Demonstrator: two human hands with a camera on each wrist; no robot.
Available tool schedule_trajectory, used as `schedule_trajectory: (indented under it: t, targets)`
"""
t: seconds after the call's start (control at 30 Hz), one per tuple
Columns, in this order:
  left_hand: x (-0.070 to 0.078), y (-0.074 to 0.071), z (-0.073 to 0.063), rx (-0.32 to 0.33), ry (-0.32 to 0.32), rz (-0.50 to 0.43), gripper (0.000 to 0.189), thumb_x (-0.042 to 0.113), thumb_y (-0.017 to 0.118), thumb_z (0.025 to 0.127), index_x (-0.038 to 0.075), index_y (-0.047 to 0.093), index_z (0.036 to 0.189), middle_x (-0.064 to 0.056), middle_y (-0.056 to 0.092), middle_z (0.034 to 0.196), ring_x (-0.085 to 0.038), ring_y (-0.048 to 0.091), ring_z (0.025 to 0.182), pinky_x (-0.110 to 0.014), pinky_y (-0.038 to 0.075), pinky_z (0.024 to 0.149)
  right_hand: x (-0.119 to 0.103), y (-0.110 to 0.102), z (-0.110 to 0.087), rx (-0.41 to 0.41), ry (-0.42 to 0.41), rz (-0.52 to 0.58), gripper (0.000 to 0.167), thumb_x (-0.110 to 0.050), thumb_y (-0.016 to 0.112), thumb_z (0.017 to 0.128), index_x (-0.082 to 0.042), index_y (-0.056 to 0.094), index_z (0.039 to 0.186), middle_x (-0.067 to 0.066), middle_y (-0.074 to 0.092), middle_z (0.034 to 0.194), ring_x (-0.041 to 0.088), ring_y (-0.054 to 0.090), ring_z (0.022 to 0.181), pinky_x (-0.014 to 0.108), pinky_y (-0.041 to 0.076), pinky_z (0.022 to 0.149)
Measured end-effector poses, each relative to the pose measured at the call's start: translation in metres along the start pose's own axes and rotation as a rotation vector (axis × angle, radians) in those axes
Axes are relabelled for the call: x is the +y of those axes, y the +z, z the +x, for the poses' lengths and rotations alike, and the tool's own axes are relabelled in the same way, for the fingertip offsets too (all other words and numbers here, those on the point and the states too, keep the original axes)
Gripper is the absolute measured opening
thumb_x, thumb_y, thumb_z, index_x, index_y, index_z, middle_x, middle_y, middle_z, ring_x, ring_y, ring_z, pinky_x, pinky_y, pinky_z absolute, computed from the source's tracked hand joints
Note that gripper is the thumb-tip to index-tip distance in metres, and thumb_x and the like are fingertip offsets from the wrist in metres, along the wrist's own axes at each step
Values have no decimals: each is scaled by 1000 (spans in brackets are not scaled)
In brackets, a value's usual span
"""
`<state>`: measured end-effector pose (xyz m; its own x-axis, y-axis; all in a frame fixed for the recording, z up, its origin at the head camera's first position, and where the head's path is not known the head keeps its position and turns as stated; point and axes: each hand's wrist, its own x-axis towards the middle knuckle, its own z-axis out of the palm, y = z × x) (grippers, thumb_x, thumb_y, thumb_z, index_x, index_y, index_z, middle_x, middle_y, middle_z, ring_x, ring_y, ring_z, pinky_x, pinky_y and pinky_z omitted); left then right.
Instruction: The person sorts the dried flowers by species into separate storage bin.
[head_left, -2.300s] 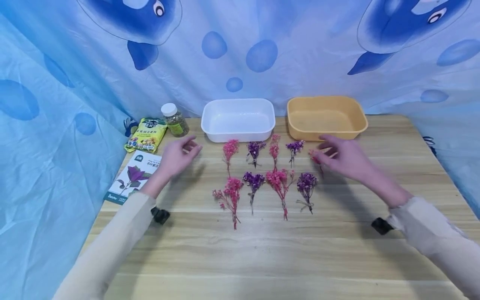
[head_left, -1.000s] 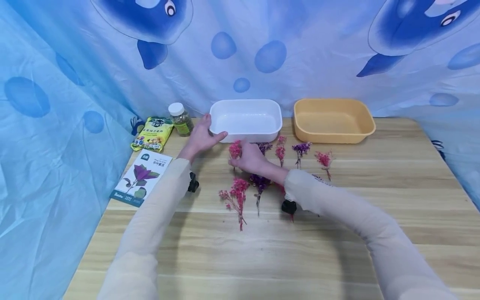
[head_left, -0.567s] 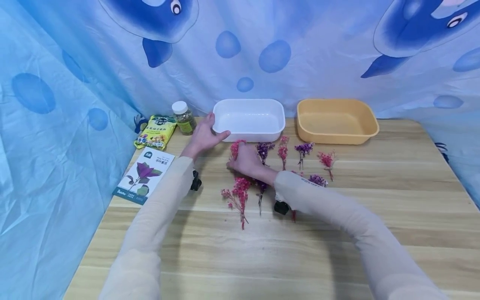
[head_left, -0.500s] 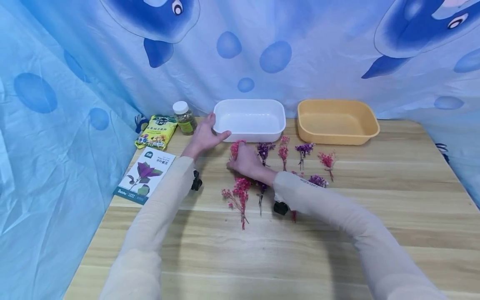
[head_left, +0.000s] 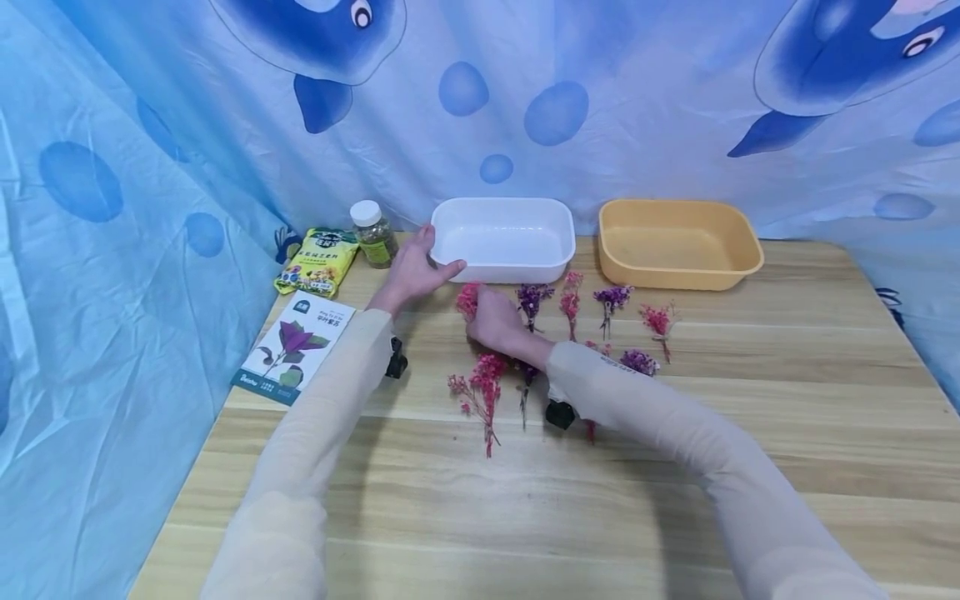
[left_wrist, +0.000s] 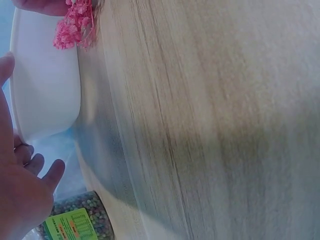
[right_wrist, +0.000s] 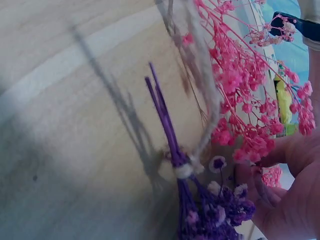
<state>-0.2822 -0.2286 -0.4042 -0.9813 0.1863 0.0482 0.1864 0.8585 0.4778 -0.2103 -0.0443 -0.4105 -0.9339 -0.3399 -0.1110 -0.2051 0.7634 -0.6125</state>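
Observation:
My left hand is at the left end of the white plastic basin. Its thumb lies along the front and its relaxed fingers spread by the side; in the left wrist view the thumb tip meets the rim. My right hand pinches a small pink dried-flower bunch in front of that basin, its stems hidden by the hand. Thumb and finger come together at this bunch in the right wrist view. Beside the right hand lie a purple bunch and, nearer, a larger pink bunch.
A yellow-orange basin stands at right. More bunches lie under and beyond the right forearm, including a pink one and a purple one. A jar, a yellow packet and a printed card sit left.
The left hand has come to the white basin. From the pink bunch at far right, the right hand has crossed to the leftmost small pink bunch, whose flower head has lately shifted slightly left.

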Motion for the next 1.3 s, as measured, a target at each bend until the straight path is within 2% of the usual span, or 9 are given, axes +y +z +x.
schedule_trajectory:
  t: [0.2,0.4,0.57,0.63,0.73,0.83,1.03,1.17,1.3]
  targets:
    - [2,0,4,-7,3,-8,103,58,62,91,-8,16,154,-24,14,162,-39,17,148,-44,15,121,2,-8,0,-16,-49,-135,56,5,61,82,-5,54,137,5,60,78,20,57,58,28,48,43]
    - [0,4,-1,-18,2,-23,105,60,62,90,-7,15,155,-26,14,162,-40,17,148,-47,17,120,2,-8,-9,41,-181,-281,37,10,52,89,-4,64,121,3,58,71,16,56,54,22,46,39]
    - [-6,11,-15,-49,-37,-7,103,58,63,90,-7,15,155,-25,15,162,-41,18,148,-50,19,119,1,-8,-23,18,-223,-314,39,9,50,93,-5,65,127,6,62,73,16,57,53,23,47,39]
    - [-7,12,-19,-53,-47,-4,103,58,63,90,-7,15,155,-25,14,162,-41,18,147,-50,19,119,2,-12,-27,5,-242,-339,38,9,52,93,-5,68,124,8,67,79,17,60,57,24,50,44]
    - [-6,11,-21,-37,-51,-13,104,60,62,90,-7,16,155,-25,16,162,-42,19,147,-52,19,119,5,-27,-30,7,-294,-351,32,10,55,89,-3,71,114,10,72,90,19,66,70,26,57,58]
    - [-3,8,-22,-29,-55,-6,104,61,62,90,-7,16,155,-25,17,162,-42,19,147,-52,20,119,10,-47,-31,-8,-336,-278,31,13,57,85,-1,72,109,12,74,96,19,68,74,28,58,67]
    - [0,0,-16,-18,-48,3,104,61,62,90,-6,15,155,-24,16,162,-41,18,147,-51,18,119,20,-89,-25,-58,-358,-51,25,5,62,89,1,73,111,12,73,90,18,64,65,33,56,64]
    - [2,-3,-10,-7,-34,-1,104,61,62,90,-6,17,155,-22,17,163,-40,18,148,-49,17,120,28,-110,-19,-22,-383,15,21,4,65,89,2,74,108,14,74,91,23,69,77,37,57,75]
    - [4,-2,-4,-8,-21,-8,105,62,63,89,-6,17,155,-22,17,163,-39,17,148,-48,17,120,31,-125,-13,-17,-342,55,22,3,65,91,2,73,111,14,74,97,26,70,85,38,58,77]
